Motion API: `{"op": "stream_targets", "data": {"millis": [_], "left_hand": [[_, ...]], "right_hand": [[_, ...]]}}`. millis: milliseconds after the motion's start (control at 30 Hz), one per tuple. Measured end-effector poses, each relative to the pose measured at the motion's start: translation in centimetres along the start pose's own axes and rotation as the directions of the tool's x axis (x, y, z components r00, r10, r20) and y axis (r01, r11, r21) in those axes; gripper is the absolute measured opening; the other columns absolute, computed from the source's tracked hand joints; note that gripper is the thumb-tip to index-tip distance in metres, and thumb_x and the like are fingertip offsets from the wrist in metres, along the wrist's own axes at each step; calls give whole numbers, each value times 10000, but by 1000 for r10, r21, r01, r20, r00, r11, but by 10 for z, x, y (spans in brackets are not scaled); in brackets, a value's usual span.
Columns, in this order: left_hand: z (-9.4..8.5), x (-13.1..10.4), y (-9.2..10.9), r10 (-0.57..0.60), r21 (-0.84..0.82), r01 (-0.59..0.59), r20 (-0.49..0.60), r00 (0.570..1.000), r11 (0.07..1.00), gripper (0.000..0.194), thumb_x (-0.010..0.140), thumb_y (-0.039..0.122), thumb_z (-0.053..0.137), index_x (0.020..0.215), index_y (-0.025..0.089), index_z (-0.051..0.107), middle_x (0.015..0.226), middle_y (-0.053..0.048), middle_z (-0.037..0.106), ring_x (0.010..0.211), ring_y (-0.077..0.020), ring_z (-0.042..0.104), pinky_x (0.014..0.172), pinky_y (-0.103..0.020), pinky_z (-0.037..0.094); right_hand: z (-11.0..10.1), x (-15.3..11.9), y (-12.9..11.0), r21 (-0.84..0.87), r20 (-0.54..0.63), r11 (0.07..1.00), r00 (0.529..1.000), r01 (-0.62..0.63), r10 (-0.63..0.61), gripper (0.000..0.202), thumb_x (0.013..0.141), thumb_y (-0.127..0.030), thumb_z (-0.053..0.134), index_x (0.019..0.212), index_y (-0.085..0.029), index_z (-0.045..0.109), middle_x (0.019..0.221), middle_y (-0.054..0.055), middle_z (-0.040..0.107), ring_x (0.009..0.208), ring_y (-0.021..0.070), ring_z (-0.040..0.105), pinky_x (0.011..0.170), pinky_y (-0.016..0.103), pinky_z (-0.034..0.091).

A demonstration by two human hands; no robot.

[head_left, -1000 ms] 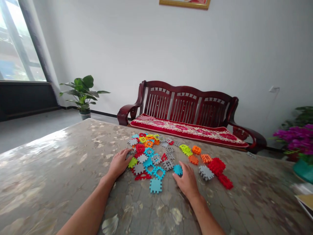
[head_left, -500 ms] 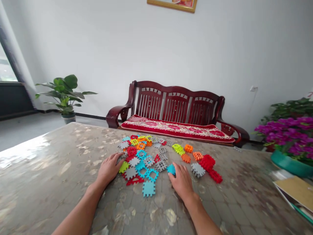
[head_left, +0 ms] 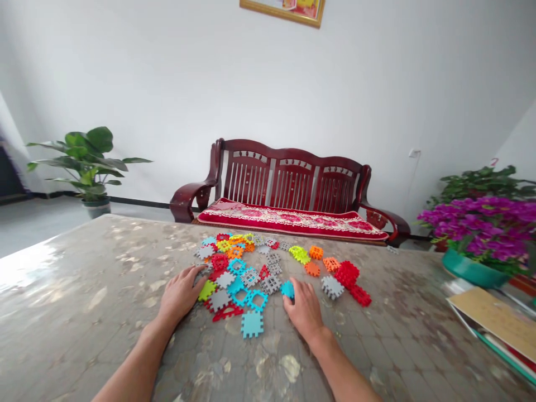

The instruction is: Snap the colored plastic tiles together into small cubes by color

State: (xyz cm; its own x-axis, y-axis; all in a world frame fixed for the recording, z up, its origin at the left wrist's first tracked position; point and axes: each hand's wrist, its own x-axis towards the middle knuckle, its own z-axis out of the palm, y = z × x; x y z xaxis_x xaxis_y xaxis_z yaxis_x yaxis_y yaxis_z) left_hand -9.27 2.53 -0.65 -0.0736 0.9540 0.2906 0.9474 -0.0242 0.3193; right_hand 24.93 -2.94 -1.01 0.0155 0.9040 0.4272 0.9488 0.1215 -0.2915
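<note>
Flat toothed pieces in several colours lie spread over the patterned table [head_left: 138, 268]. My left hand [head_left: 183, 290] rests at their left edge beside a yellow-green piece [head_left: 206, 291]; its fingers are slightly bent, with a grey piece partly under the fingertips. My right hand [head_left: 304, 307] is on the right, its thumb and fingers round a blue piece [head_left: 287, 289]. Between the hands are a grey square [head_left: 219, 300], blue frames [head_left: 257, 300] and a grey lattice piece [head_left: 271, 284]. A light blue square [head_left: 252, 324] lies nearest to me.
Right of my right hand are a grey piece [head_left: 332, 287] and red pieces [head_left: 347, 274]. Farther right stand purple flowers in a teal pot [head_left: 473, 269] and a stack of papers [head_left: 494, 312]. A wooden bench [head_left: 288, 184] is behind the table.
The view has turned a little to the right, so the scene sits farther left. Both hands keep nearly the same place among the pieces.
</note>
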Motion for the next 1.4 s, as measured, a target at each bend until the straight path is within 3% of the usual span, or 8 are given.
{"op": "stream_targets", "data": {"millis": [267, 533, 867, 1067, 1267, 1400], "left_hand": [[-2, -2, 2, 3, 16, -4, 30, 1000, 1000, 470, 927, 402, 372, 1295, 249, 622, 1342, -86, 630, 1240, -241, 568, 1059, -379, 407], [-3, -2, 6, -17, 5, 17, 26, 1000, 1000, 446, 924, 356, 392, 1285, 263, 637, 1349, -86, 625, 1233, -244, 573, 1057, -398, 409], [-2, 4, 7, -23, -49, 24, 30, 999, 998, 444, 924, 248, 363, 1259, 299, 650, 1322, -43, 648, 1205, -210, 590, 1054, -372, 412], [-5, 7, 10, -45, -64, 47, 34, 998, 997, 432, 919, 251, 381, 1262, 293, 640, 1283, -40, 673, 1178, -205, 606, 1037, -357, 424], [-8, 6, 13, -44, -36, 47, 66, 997, 998, 446, 927, 257, 345, 1250, 285, 651, 1318, -53, 650, 1213, -224, 588, 1050, -396, 414], [-4, 7, 10, -37, -47, 40, 55, 998, 998, 441, 931, 279, 347, 1255, 291, 647, 1315, -49, 651, 1213, -223, 587, 1051, -397, 412]], "right_hand": [[-12, 0, 10, 70, 79, 995, 994, 66, -72, 474, 773, -181, 572, 1243, -167, 623, 1183, 100, 685, 1088, 267, 590, 992, 378, 438], [-5, -1, 20, -45, 0, 999, 1000, 9, -9, 554, 770, -148, 527, 1323, -157, 565, 1195, 113, 673, 1097, 285, 575, 976, 388, 436], [-6, -4, 27, -111, -67, 994, 998, 13, -20, 492, 772, -56, 456, 1216, -172, 634, 1216, 87, 669, 1125, 249, 567, 1014, 383, 408], [-15, -7, 15, -7, -34, 993, 993, 115, -115, 437, 817, -167, 511, 1236, -213, 627, 1308, 69, 626, 1225, 239, 525, 1069, 397, 384], [-19, 5, -10, 0, 100, 996, 991, 94, -94, 519, 808, -350, 644, 1309, -226, 583, 1315, 80, 623, 1220, 270, 526, 1056, 409, 377], [-15, 17, -30, -42, 173, 998, 984, 51, -43, 566, 815, -391, 648, 1348, -221, 556, 1275, 97, 648, 1190, 299, 543, 1016, 424, 391]]}}
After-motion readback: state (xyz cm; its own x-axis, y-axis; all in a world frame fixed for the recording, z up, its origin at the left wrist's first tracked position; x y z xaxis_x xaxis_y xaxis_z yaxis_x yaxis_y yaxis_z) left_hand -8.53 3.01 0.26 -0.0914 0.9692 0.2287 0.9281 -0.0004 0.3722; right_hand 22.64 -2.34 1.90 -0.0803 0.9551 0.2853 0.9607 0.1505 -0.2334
